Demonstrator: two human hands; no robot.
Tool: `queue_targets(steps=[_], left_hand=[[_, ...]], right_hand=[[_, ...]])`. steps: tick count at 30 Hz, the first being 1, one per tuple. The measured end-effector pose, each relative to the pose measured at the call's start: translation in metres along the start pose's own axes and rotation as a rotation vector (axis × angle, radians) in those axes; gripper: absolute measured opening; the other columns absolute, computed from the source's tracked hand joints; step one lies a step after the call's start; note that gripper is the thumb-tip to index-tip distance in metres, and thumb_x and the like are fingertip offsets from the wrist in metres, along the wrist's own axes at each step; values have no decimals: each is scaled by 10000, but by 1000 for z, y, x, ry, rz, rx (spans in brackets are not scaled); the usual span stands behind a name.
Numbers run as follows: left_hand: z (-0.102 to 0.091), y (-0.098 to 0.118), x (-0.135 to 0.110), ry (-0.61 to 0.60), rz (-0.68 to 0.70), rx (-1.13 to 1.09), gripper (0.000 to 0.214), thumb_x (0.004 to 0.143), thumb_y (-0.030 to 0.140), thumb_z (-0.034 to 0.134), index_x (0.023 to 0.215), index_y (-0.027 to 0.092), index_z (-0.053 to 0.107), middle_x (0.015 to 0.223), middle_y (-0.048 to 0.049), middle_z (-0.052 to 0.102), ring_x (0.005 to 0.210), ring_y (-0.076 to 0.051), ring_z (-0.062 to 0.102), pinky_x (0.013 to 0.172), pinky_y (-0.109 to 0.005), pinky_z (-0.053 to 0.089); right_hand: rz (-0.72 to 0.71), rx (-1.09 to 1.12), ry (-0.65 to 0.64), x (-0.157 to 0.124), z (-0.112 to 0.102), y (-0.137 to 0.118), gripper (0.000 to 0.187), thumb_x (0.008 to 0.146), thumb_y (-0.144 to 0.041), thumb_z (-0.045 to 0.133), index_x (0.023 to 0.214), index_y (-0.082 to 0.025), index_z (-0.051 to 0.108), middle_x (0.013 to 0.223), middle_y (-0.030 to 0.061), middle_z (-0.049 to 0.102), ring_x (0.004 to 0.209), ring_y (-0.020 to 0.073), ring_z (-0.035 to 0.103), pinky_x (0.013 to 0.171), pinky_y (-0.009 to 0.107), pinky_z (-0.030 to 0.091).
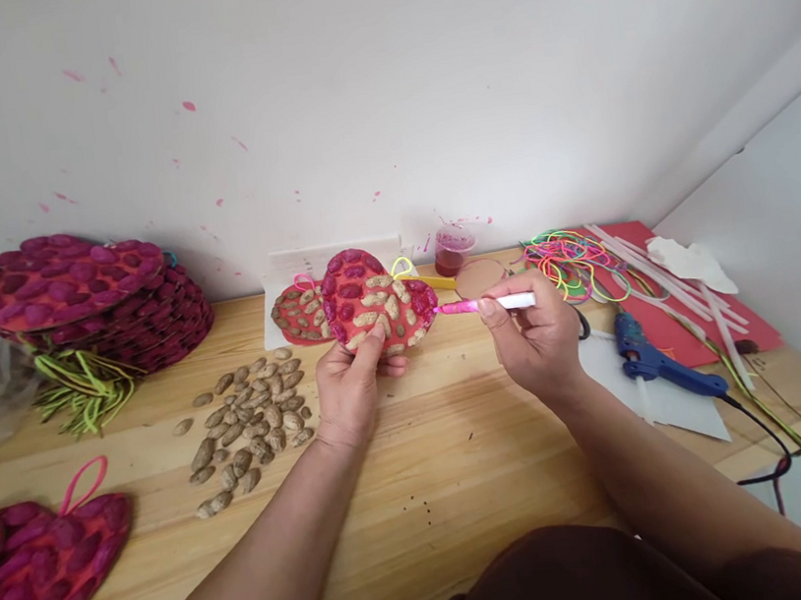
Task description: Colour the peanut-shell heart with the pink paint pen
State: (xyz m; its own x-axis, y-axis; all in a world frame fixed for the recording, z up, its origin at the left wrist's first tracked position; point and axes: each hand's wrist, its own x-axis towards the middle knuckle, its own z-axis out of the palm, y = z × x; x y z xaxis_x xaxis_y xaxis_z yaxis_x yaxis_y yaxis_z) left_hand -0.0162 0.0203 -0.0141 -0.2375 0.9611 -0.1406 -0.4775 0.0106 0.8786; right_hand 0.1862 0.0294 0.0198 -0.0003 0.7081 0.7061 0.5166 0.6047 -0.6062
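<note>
My left hand (350, 386) grips the lower edge of a red heart-shaped board (371, 299) covered in peanut shells, some painted pink and some bare. It holds the heart tilted up above the wooden table (425, 475). My right hand (536, 336) pinches a paintbrush (487, 305) with a white handle and pink tip. The brush tip touches the heart's right edge. A second red heart with bare peanuts (297, 317) lies flat just behind.
Loose peanuts (250, 420) lie left of my hands. A stack of painted hearts (94, 293) sits far left, more (29, 576) at the near left. A paint cup (451, 249), coloured cords (570, 261), blue glue gun (659, 365) and glue sticks (658, 279) crowd the right.
</note>
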Motion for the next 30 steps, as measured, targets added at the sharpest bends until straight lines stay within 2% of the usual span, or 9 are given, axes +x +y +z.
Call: queue_targets(steps=[5, 17, 25, 30], left_hand=[[1, 3, 0, 20, -30, -59, 447, 594, 450, 956, 781, 124, 714, 681, -24, 721, 476, -139, 647, 445, -232, 538], [1, 5, 2, -12, -85, -97, 405, 603, 419, 947, 760, 124, 717, 650, -23, 708, 468, -132, 627, 436, -230, 508], [2, 7, 2, 17, -103, -114, 438, 543, 419, 965, 741, 133, 700, 613, -1, 679, 461, -126, 620, 431, -214, 477], [1, 7, 2, -3, -88, -101, 431, 564, 427, 962, 756, 131, 714, 653, -14, 706, 463, -120, 620, 436, -219, 491]], right_hand=[[23, 21, 5, -2, -1, 1, 62, 963, -252, 680, 988, -228, 629, 782, -25, 659, 611, 105, 556, 577, 268, 455], [29, 66, 40, -3, -1, 1, 68, 966, -248, 681, 1022, -234, 645, 810, -21, 662, 638, 106, 574, 593, 274, 456], [-11, 21, 24, -3, -1, -1, 76, 951, -228, 694, 1004, -227, 640, 812, -19, 671, 637, 110, 564, 591, 273, 457], [-32, 34, 37, -4, -1, -2, 96, 955, -206, 681, 1039, -235, 646, 844, -18, 685, 658, 111, 582, 614, 274, 476]])
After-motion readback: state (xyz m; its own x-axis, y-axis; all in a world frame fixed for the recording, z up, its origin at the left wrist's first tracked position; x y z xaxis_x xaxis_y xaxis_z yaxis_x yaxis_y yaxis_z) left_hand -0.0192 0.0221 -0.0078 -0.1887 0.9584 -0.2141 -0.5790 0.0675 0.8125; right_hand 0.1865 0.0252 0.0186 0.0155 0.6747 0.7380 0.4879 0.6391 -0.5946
